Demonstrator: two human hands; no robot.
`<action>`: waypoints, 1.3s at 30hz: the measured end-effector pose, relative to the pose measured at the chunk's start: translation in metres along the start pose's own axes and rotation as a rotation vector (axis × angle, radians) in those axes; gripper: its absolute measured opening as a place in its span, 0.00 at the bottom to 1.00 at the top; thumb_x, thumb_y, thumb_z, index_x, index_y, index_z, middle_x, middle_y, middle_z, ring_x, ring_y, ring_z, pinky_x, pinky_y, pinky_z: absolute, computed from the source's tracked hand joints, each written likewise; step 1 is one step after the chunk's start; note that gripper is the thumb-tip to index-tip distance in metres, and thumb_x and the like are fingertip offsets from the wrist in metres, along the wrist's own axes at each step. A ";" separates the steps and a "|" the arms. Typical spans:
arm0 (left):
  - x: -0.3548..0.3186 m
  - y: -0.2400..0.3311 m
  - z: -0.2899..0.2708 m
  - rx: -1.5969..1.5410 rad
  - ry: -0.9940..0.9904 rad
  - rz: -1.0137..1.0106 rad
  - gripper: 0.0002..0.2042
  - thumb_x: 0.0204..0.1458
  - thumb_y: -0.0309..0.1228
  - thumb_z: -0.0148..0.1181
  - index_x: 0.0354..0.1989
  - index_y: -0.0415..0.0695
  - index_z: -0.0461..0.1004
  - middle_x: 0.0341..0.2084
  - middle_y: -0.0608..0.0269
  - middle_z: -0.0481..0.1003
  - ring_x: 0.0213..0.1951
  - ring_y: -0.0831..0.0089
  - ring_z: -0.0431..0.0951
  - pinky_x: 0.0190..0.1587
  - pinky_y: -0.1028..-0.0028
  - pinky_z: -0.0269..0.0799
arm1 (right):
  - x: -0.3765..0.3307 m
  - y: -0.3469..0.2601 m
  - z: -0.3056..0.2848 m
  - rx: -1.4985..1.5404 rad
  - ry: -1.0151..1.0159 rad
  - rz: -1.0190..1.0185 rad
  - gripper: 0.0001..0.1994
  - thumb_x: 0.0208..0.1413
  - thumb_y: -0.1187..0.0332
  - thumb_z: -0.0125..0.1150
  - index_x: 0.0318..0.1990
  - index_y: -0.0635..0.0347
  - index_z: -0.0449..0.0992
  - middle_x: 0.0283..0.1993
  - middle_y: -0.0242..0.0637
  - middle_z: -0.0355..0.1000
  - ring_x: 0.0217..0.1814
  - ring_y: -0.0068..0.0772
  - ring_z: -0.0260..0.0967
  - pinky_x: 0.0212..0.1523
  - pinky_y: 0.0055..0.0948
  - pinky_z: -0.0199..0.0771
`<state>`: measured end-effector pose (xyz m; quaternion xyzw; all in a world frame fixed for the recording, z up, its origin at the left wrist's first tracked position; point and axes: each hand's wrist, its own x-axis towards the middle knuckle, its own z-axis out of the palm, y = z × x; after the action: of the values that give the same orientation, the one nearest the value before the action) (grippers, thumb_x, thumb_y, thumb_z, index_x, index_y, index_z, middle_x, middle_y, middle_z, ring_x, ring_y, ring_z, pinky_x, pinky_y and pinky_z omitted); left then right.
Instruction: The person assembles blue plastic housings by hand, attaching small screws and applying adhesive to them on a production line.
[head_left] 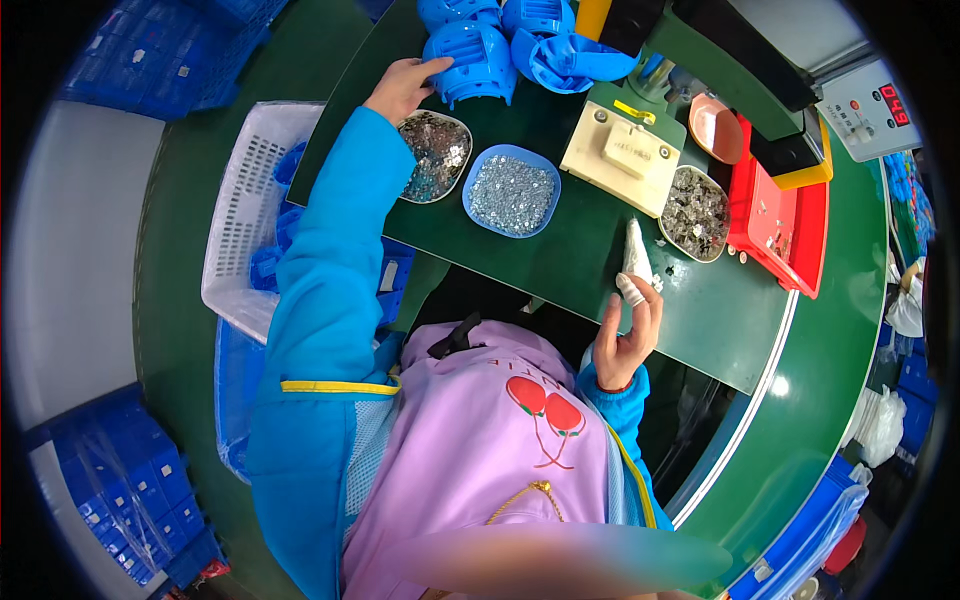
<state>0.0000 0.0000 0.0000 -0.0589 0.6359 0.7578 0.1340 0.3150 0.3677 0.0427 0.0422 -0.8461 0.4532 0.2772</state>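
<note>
Head view: left hand [402, 88] rests open on a light, rigid blue plastic housing [470, 62], best gripped by its rim; right hand [628, 335] loosely curled, empty.

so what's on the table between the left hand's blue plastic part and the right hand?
Head view: between the blue plastic part under the left hand and the right hand sit a blue dish of small silvery pieces and bare green table.
</note>
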 end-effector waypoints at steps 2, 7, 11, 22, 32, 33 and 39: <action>-0.006 0.004 0.009 0.170 0.040 -0.008 0.51 0.48 0.53 0.70 0.68 0.24 0.51 0.66 0.36 0.58 0.68 0.53 0.60 0.68 0.59 0.56 | -0.001 -0.003 0.003 -0.017 -0.019 0.011 0.12 0.55 0.83 0.59 0.46 0.68 0.76 0.47 0.48 0.74 0.48 0.46 0.73 0.51 0.36 0.72; 0.000 0.012 0.056 0.592 0.416 0.362 0.46 0.52 0.56 0.64 0.65 0.25 0.57 0.60 0.35 0.65 0.63 0.46 0.65 0.65 0.57 0.60 | 0.013 0.000 -0.005 -0.017 -0.026 -0.019 0.12 0.54 0.84 0.60 0.46 0.68 0.76 0.47 0.48 0.74 0.48 0.46 0.73 0.51 0.36 0.72; 0.015 0.029 0.092 1.146 0.809 1.026 0.32 0.52 0.50 0.64 0.56 0.35 0.69 0.48 0.37 0.72 0.50 0.43 0.73 0.52 0.56 0.72 | 0.010 0.003 -0.005 -0.007 -0.025 -0.016 0.12 0.53 0.84 0.60 0.45 0.68 0.76 0.47 0.48 0.73 0.48 0.46 0.73 0.51 0.36 0.72; 0.075 0.028 0.233 1.011 0.125 0.814 0.16 0.51 0.38 0.67 0.44 0.42 0.79 0.37 0.50 0.80 0.37 0.57 0.81 0.43 0.62 0.77 | -0.005 0.002 -0.018 -0.054 0.054 0.033 0.10 0.56 0.82 0.59 0.46 0.68 0.76 0.46 0.48 0.74 0.46 0.43 0.74 0.50 0.33 0.71; -0.021 0.100 0.156 1.372 -0.146 0.725 0.10 0.50 0.30 0.66 0.40 0.43 0.81 0.37 0.53 0.81 0.40 0.59 0.82 0.47 0.62 0.77 | -0.006 0.010 -0.017 0.012 0.068 0.096 0.10 0.53 0.83 0.61 0.44 0.67 0.77 0.45 0.47 0.74 0.46 0.45 0.74 0.48 0.33 0.72; -0.046 0.117 0.148 1.526 -0.386 0.948 0.10 0.47 0.27 0.66 0.39 0.42 0.81 0.38 0.52 0.81 0.42 0.56 0.82 0.49 0.58 0.77 | -0.004 0.014 -0.016 0.033 0.054 0.104 0.10 0.53 0.83 0.61 0.44 0.67 0.78 0.45 0.47 0.74 0.46 0.45 0.74 0.49 0.33 0.72; -0.193 0.115 0.142 1.351 -0.874 1.007 0.05 0.49 0.26 0.61 0.33 0.40 0.78 0.45 0.52 0.80 0.54 0.51 0.78 0.63 0.57 0.68 | 0.008 0.023 -0.013 0.922 -0.178 0.555 0.30 0.67 0.51 0.47 0.64 0.71 0.63 0.63 0.51 0.67 0.63 0.40 0.67 0.61 0.38 0.69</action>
<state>0.1646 0.0965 0.1857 0.6012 0.7840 0.1530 0.0232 0.3061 0.3929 0.0350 -0.0276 -0.5594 0.8280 0.0274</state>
